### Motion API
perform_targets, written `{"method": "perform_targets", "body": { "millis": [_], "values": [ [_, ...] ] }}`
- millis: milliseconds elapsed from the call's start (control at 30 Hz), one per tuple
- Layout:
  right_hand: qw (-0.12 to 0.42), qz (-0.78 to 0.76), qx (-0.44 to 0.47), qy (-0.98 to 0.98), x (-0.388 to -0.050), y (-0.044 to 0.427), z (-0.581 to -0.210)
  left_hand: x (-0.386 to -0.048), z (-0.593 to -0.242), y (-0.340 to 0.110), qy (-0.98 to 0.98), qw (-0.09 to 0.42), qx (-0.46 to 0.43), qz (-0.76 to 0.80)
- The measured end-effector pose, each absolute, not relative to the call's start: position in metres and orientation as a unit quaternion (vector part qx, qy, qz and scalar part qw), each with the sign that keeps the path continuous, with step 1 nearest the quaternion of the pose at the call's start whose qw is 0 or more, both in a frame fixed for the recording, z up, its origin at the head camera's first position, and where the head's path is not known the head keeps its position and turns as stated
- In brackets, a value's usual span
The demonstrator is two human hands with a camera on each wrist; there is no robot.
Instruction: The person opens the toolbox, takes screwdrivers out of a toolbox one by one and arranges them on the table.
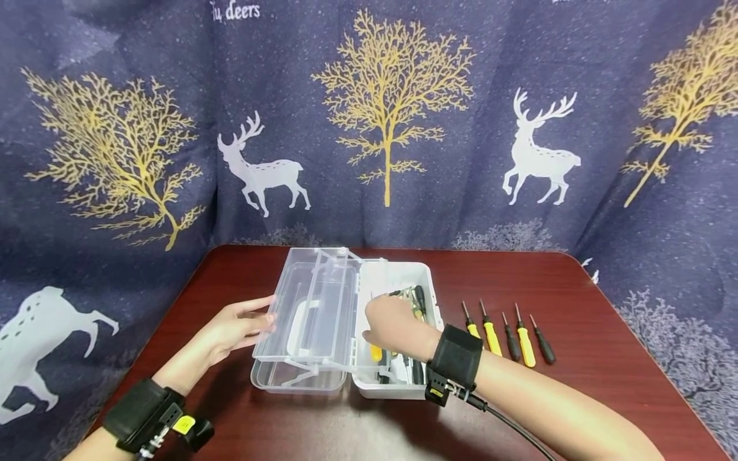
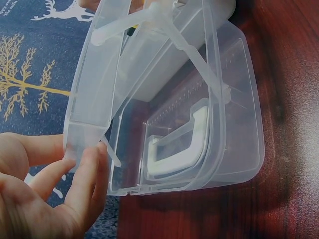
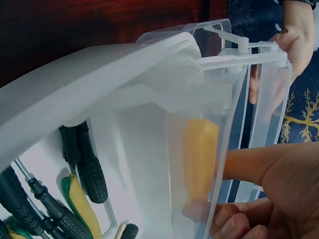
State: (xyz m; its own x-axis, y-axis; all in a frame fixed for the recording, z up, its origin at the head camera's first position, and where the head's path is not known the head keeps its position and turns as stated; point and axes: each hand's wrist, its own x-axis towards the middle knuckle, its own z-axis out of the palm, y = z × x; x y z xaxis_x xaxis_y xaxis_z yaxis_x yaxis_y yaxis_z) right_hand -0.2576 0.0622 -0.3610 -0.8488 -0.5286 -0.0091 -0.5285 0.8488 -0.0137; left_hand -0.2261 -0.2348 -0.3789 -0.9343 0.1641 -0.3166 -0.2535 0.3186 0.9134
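A toolbox stands open: its white base (image 1: 430,275) holds tools, and its clear lid (image 1: 259,378) lies to the left. Linked clear trays (image 1: 340,307) reach over the lid. My left hand (image 1: 245,323) holds the outer end of the clear tray (image 2: 89,127), fingers on both sides of its corner. My right hand (image 1: 403,326) reaches into the tray beside the base, fingers curled. Through the tray's wall, a yellow-handled tool (image 3: 200,159) appears between thumb and a fingertip (image 3: 197,211); the wall partly blurs this contact, and the tool's kind is unclear.
Several screwdrivers (image 1: 523,342) with yellow or black handles lie in a row on the dark red table (image 1: 605,397), right of the box. Inside the base are black-handled tools (image 3: 92,174) and a yellow-green handle (image 3: 79,204). A printed cloth (image 1: 403,224) hangs behind the table.
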Motion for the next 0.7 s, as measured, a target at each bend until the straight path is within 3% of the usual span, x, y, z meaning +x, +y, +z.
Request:
{"method": "perform_targets", "body": {
  "millis": [500,700],
  "values": [
    [-0.093,-0.006,-0.348,0.933,-0.251,0.052,-0.371,-0.224,-0.378,-0.236,0.792,0.175,-0.031,0.584],
    [-0.066,-0.011,-0.354,0.933,-0.246,0.049,-0.369,-0.224,-0.378,-0.234,0.791,0.174,-0.032,0.585]
  ]
}}
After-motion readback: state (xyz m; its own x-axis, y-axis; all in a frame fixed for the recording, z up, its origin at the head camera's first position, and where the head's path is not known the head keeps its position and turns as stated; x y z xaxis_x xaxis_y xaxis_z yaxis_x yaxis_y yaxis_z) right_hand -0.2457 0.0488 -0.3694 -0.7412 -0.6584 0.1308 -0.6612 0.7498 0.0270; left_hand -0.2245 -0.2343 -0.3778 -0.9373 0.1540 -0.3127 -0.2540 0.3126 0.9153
